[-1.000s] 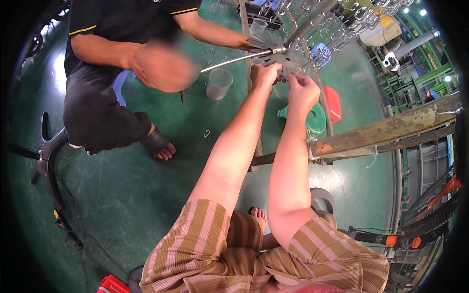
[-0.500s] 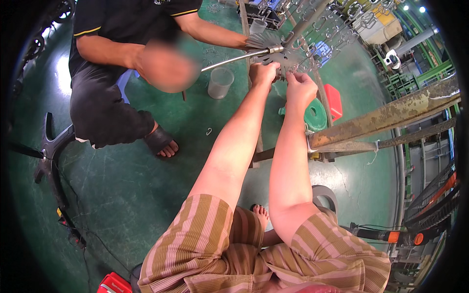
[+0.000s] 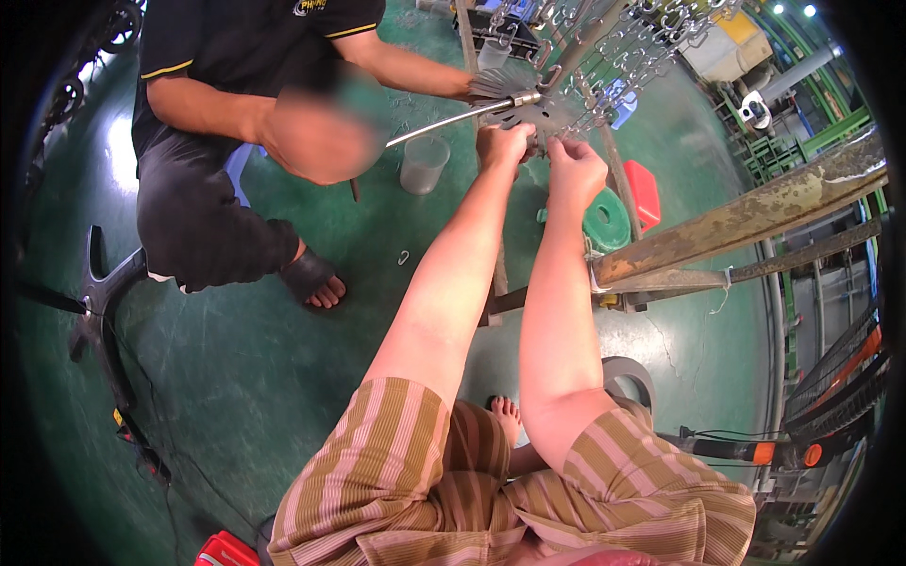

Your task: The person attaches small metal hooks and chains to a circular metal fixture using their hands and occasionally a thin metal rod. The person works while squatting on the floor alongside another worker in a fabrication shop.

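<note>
Green painted workshop floor (image 3: 236, 358), grey metal rack of small wire hooks (image 3: 604, 47) at top, left hand (image 3: 505, 146) and right hand (image 3: 576, 170) both pinched closed on hooks at its lower edge, clear plastic cup (image 3: 422, 163) on floor nearby.

No packages, labels, signs or screens visible

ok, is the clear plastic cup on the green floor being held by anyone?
No. The clear plastic cup stands alone on the green floor, while both the left hand and right hand work at the metal rack.
</note>
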The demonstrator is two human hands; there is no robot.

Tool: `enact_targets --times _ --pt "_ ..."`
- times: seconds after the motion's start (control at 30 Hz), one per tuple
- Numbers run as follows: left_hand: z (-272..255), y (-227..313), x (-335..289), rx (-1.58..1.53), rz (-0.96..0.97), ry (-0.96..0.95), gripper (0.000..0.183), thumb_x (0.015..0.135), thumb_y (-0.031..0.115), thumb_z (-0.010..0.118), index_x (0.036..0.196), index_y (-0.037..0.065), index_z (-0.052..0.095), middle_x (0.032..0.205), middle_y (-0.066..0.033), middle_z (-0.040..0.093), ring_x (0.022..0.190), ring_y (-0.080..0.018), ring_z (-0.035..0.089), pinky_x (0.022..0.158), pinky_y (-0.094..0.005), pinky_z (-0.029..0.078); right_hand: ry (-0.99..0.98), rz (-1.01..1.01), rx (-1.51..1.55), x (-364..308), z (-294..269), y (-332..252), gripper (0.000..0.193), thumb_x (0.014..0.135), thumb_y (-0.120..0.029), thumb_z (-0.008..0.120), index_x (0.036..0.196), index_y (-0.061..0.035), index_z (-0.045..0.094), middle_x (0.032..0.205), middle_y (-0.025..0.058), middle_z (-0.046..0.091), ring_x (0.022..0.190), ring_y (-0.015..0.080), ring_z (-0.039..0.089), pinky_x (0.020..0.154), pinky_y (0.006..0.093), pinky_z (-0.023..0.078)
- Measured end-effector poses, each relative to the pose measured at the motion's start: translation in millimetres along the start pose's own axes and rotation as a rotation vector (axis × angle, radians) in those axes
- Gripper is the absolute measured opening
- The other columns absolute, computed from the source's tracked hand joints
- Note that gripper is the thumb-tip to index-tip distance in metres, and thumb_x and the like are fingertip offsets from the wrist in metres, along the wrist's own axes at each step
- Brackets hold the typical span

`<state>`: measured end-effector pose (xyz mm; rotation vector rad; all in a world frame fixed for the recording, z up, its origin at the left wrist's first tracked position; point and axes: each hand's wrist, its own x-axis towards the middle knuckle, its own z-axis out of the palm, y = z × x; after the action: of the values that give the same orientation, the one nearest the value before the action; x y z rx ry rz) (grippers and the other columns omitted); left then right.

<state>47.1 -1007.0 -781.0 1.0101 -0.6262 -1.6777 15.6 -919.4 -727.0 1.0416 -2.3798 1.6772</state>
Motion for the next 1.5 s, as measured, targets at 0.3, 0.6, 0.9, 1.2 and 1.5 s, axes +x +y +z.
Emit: enact_targets --times 0.3,0.6,0.9,1.2,1.5 --pt "-3 5 -6 0.016 0.024 0.000 0.014 0.070 0.009 0.072 0.073 -0.002 0.063 0.063 -0.0098 0.062 0.046 -0.0156 0.055 0.040 -0.0273 0.039 0.009 -0.036 0.006 -2 2 1 0.016 0.070 -0.017 0.071 0.075 -0.0017 0.069 0.069 0.0105 0.067 0.061 0.0228 0.064 0.064 0.0342 0.049" --pt "-3 3 -6 0.031 0.019 -0.002 0.013 0.069 0.010 0.072 0.073 0.000 0.064 0.063 -0.0076 0.061 0.047 -0.0152 0.055 0.039 -0.0276 0.038 0.030 -0.045 -0.047 -3 0 -2 0.016 0.071 -0.017 0.071 0.076 -0.0023 0.070 0.069 0.0105 0.067 0.062 0.0233 0.064 0.063 0.0338 0.049" --pt "-2 4 -10 0.001 0.025 -0.017 0.013 0.070 0.009 0.072 0.075 0.001 0.064 0.064 -0.0074 0.062 0.048 -0.0150 0.056 0.039 -0.0273 0.038 0.009 0.044 -0.024 -3 0 -3 0.016 0.071 -0.018 0.072 0.076 -0.0027 0.070 0.070 0.0101 0.067 0.063 0.0233 0.065 0.064 0.0336 0.049" --pt "-7 2 -1 0.008 0.035 -0.042 0.014 0.070 0.009 0.072 0.077 0.001 0.064 0.066 -0.0084 0.063 0.049 -0.0155 0.057 0.040 -0.0265 0.039 0.014 -0.003 -0.023 -5 1 -4 0.015 0.071 -0.017 0.072 0.076 -0.0031 0.070 0.071 0.0103 0.068 0.064 0.0233 0.065 0.064 0.0342 0.049" --pt "0 -1 -8 0.008 0.022 -0.080 0.012 0.070 0.009 0.071 0.073 0.001 0.063 0.067 -0.0083 0.062 0.051 -0.0153 0.057 0.041 -0.0274 0.040 0.048 0.017 -0.008 -1 -1 6 0.016 0.069 -0.020 0.072 0.075 -0.0050 0.070 0.071 0.0116 0.067 0.064 0.0267 0.065 0.063 0.0358 0.049"
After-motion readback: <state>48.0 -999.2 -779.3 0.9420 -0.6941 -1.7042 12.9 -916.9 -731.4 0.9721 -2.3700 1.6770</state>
